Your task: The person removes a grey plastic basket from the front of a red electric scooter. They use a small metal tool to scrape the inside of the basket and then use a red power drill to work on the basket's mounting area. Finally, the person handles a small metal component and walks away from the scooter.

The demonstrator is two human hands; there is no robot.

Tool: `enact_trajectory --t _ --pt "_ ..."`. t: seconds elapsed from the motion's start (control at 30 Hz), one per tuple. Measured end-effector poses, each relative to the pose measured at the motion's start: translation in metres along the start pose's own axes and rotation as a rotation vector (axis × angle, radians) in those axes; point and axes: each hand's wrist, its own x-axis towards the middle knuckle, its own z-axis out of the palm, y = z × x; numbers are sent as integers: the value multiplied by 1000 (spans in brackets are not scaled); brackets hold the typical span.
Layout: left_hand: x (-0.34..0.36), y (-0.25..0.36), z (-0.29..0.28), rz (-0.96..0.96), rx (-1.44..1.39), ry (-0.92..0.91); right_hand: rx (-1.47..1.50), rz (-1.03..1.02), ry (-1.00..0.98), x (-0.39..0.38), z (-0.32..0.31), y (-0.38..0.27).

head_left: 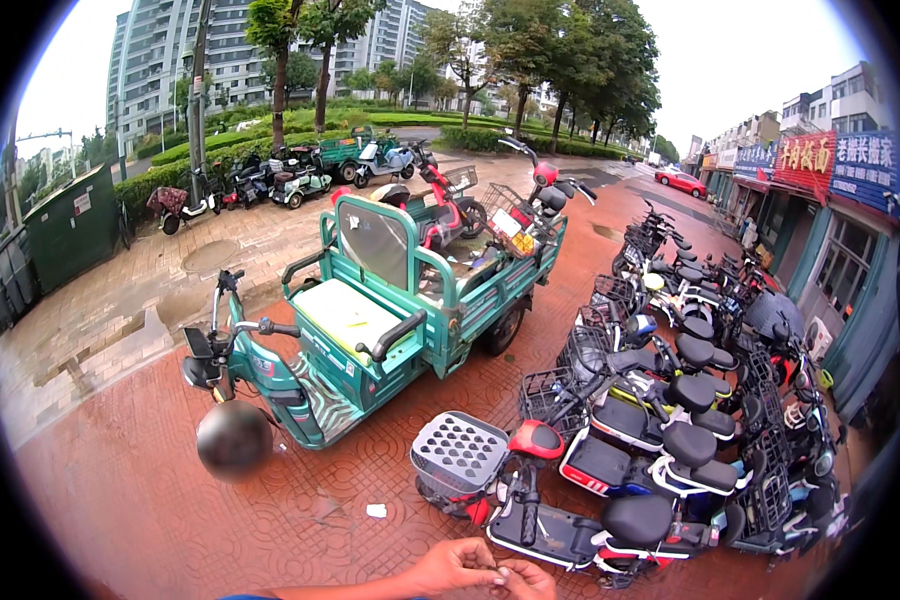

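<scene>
Low in the head view, my left hand reaches in from the lower left with its fingers pinched together. My right hand meets it fingertip to fingertip, also closed. Whatever lies between the fingers, if anything, is too small to make out. Nearest to my hands stands a red and black electric scooter with a grey lidded basket at its front. Ahead and to the left is a green cargo tricycle. Its bed carries a red scooter and a second one with a wire basket.
Several parked electric scooters crowd the right side before a row of shops. A scrap of white paper lies on the red paving. More scooters line a hedge at the back left, near a green metal box.
</scene>
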Motion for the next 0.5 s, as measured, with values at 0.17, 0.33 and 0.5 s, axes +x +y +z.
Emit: enact_trajectory --t 0.17,0.33,0.5 --pt "25 -15 -29 5 -37 -197 109 124 -42 22 12 -11" --pt "39 -15 -43 -27 -215 -236 58 151 -98 47 23 -21" --pt "36 -10 -46 -168 -285 -81 -96 167 -145 62 26 -29"
